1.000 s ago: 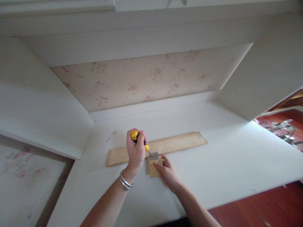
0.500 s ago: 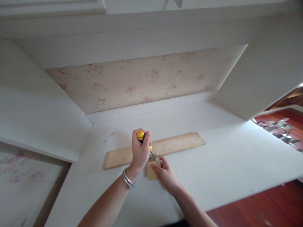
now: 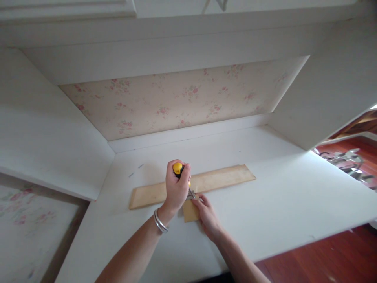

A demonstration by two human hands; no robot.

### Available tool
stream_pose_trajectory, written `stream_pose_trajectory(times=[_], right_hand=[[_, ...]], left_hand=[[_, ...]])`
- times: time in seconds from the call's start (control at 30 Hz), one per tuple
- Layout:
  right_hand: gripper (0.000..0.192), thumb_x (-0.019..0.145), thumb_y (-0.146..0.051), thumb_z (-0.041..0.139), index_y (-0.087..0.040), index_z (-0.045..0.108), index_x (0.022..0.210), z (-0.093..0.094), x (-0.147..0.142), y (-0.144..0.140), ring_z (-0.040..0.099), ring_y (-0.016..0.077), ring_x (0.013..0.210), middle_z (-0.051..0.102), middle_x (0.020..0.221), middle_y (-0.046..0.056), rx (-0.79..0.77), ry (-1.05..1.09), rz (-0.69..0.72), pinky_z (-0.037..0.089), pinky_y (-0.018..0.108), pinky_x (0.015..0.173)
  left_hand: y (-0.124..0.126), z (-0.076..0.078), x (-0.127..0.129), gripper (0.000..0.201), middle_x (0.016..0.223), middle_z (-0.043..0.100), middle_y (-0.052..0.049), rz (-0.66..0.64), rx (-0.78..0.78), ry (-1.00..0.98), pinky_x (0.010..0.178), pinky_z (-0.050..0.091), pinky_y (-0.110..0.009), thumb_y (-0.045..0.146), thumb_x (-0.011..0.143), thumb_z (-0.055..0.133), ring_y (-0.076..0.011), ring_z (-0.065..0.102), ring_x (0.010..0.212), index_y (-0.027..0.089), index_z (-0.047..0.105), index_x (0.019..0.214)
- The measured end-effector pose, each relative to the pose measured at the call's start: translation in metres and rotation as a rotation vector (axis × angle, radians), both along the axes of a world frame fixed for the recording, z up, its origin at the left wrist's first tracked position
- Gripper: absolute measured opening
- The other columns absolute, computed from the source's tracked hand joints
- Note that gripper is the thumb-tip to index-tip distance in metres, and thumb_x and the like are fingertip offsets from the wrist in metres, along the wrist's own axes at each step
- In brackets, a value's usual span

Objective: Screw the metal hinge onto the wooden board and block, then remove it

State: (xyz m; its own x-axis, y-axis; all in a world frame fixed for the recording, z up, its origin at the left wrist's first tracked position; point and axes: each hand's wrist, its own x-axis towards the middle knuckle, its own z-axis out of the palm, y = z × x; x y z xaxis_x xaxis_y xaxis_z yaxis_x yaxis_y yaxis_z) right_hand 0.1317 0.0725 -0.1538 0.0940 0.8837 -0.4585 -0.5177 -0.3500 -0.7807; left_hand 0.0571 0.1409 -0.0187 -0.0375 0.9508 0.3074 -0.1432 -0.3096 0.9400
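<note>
My left hand (image 3: 176,186) is closed around the handle of a yellow-and-black screwdriver (image 3: 178,169), its shaft slanting down to a metal hinge (image 3: 191,195). The hinge lies between a small square wooden piece (image 3: 191,211) and a long wooden board (image 3: 224,177). My right hand (image 3: 207,216) grips the small piece at its right edge, thumb near the hinge and fingers behind. The board lies flat, partly covered by my left hand. Whether the tip sits in a screw is too small to tell.
Two small thin metal pieces, perhaps screws (image 3: 131,175), lie on the white surface (image 3: 265,204) at left. White side panels (image 3: 44,118) rise left and right, with a cabinet overhang above. Shiny metal objects (image 3: 353,165) stand beyond the right panel.
My right thumb has shifted up along the small wooden piece toward the hinge. My left hand and the screwdriver have moved slightly right, and the screwdriver handle appears turned a little.
</note>
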Motion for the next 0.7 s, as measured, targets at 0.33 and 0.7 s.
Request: stream_pose_trajectory(times=[0.33, 0.7], right_hand=[[0.027, 0.070, -0.038, 0.063, -0.020, 0.054, 0.088, 0.007, -0.005, 0.002, 0.060, 0.0158, 0.068, 0.064, 0.078, 0.001, -0.017, -0.075, -0.036, 0.043, 0.024, 0.059], [0.022, 0.073, -0.036, 0.058, -0.021, 0.052, 0.087, 0.011, -0.010, 0.001, 0.059, 0.0150, 0.064, 0.063, 0.074, 0.000, -0.015, -0.180, -0.056, 0.042, 0.023, 0.054]], left_hand=[[0.000, -0.002, 0.002, 0.020, 0.064, 0.046, 0.006, -0.023, -0.025, -0.001, 0.045, 0.039, -0.018, 0.034, 0.084, 0.057, -0.0071, 0.047, 0.051, 0.020, 0.043, 0.088], [-0.001, -0.008, 0.001, 0.020, 0.073, 0.047, 0.003, -0.028, 0.003, 0.066, 0.054, 0.041, -0.018, 0.034, 0.084, 0.058, -0.0072, 0.047, 0.058, 0.019, 0.045, 0.089]])
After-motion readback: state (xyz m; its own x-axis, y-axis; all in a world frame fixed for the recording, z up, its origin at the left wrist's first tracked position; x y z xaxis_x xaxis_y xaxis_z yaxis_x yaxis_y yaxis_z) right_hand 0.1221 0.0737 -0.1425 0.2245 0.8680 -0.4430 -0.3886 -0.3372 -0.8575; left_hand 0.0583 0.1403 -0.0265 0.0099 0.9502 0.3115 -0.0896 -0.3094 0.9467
